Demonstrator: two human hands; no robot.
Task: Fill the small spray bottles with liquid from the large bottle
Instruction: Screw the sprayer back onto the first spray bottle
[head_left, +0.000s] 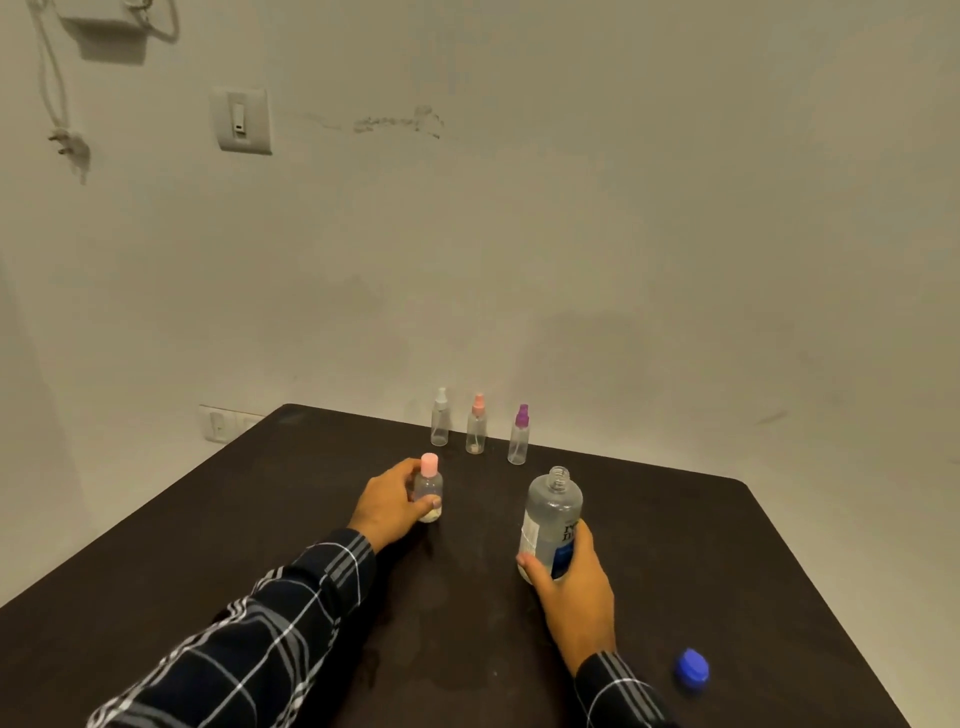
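My right hand (569, 582) grips the large clear bottle (550, 512) low on its blue label; the bottle stands upright on the dark table (727, 561) with its neck uncapped. My left hand (387, 506) is wrapped around a small clear bottle with a pink cap (429, 483), which rests on the table to the left of the large one. At the table's far edge three small spray bottles stand in a row: one with a white top (440, 418), one with a pink top (476, 426) and one with a purple top (519, 436).
A blue cap (692, 669) lies on the table near its right front edge. A plain wall rises right behind the table, with a switch plate (241, 120) and a hanging cord (57, 104) high on the left, and a socket (218, 423) by the table's far left corner.
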